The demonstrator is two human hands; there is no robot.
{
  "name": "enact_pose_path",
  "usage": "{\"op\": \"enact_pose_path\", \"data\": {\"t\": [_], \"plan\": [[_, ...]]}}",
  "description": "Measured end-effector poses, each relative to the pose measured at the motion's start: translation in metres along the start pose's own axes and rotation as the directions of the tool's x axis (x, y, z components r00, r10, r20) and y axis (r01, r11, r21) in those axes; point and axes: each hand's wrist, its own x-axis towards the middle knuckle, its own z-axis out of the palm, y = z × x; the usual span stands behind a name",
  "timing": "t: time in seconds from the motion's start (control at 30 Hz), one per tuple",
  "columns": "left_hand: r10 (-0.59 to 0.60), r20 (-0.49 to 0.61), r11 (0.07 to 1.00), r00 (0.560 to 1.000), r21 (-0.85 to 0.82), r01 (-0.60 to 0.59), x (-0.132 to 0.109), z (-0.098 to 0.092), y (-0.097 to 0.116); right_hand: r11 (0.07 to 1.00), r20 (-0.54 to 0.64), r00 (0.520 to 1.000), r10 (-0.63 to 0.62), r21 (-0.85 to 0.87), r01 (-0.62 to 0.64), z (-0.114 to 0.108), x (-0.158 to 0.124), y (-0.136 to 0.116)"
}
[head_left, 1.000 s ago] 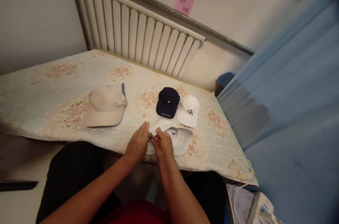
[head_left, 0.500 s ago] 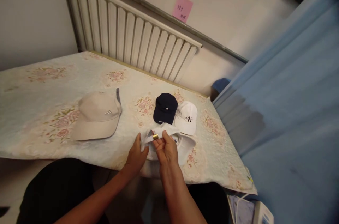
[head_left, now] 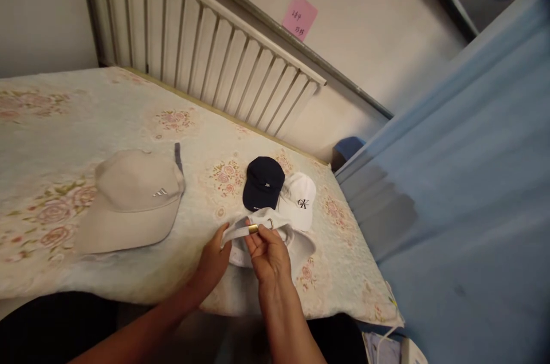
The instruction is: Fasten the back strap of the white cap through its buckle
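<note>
A white baseball cap [head_left: 304, 249] is turned so its inside and back strap show, its brim pointing right. My left hand [head_left: 212, 261] is closed on the left side of this cap, where the strap [head_left: 234, 233] joins it. With thumb and fingers, my right hand [head_left: 270, 258] pinches the strap beside its gold buckle [head_left: 253, 229]. A gold ring [head_left: 270, 224] shows on the cap just above my right thumb. Right behind it lie a navy cap [head_left: 263, 180] and a white cap with black CK lettering [head_left: 296, 200], side by side.
A beige cap [head_left: 133, 198] with a three-stripe logo lies to the left on the flowered bed cover [head_left: 193, 169]. Beyond the bed stands a radiator [head_left: 206, 54] below a pink note [head_left: 299, 18]. A blue curtain [head_left: 464, 180] hangs along the right side.
My hands have shifted the strap slightly, and the gold ring now shows beside the buckle. The view has tilted and moved closer to the beige cap.
</note>
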Motion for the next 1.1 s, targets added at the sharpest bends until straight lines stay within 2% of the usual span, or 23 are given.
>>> {"op": "enact_pose_path", "data": {"t": [0.17, 0.3, 0.47, 0.67, 0.77, 0.87, 0.93, 0.97, 1.03, 1.1], "plan": [[-0.063, -0.025, 0.99, 0.998, -0.129, 0.06, 0.007, -0.016, -0.004, 0.999, -0.003, 1.0, 0.019, -0.044, -0.019, 0.01, 0.004, 0.014], [-0.136, -0.035, 0.983, 0.99, -0.127, 0.131, 0.014, -0.024, -0.002, 0.994, -0.006, 0.998, 0.057, -0.088, -0.058, 0.019, 0.005, 0.023], [-0.083, -0.054, 0.988, 0.995, -0.138, 0.075, 0.02, -0.029, -0.004, 0.993, -0.017, 1.0, 0.019, -0.117, -0.021, 0.029, 0.006, 0.024], [-0.102, -0.076, 0.981, 0.992, -0.174, 0.087, 0.026, -0.033, -0.006, 0.988, -0.005, 1.0, 0.014, -0.156, -0.015, 0.033, 0.014, 0.024], [-0.131, -0.077, 0.978, 0.988, -0.174, 0.116, 0.028, -0.034, -0.009, 0.98, 0.018, 0.999, -0.031, -0.199, 0.034, 0.031, 0.019, 0.026], [-0.145, -0.077, 0.973, 0.986, -0.192, 0.128, 0.029, -0.033, -0.01, 0.942, 0.085, 0.987, -0.133, -0.3, 0.153, 0.021, 0.023, 0.033], [-0.158, -0.079, 0.966, 0.984, -0.218, 0.138, 0.029, -0.034, -0.01, 0.85, 0.169, 0.961, -0.218, -0.452, 0.272, 0.011, 0.024, 0.042], [-0.163, -0.084, 0.964, 0.983, -0.227, 0.14, 0.029, -0.034, -0.009, 0.755, 0.237, 0.935, -0.264, -0.552, 0.353, 0.005, 0.024, 0.048], [-0.168, -0.102, 0.962, 0.98, -0.236, 0.14, 0.028, -0.035, -0.008, 0.501, 0.394, 0.871, -0.294, -0.712, 0.491, -0.009, 0.023, 0.061], [-0.16, -0.11, 0.96, 0.981, -0.249, 0.129, 0.027, -0.035, -0.007, 0.198, 0.54, 0.794, -0.278, -0.777, 0.598, -0.022, 0.019, 0.074]]}}
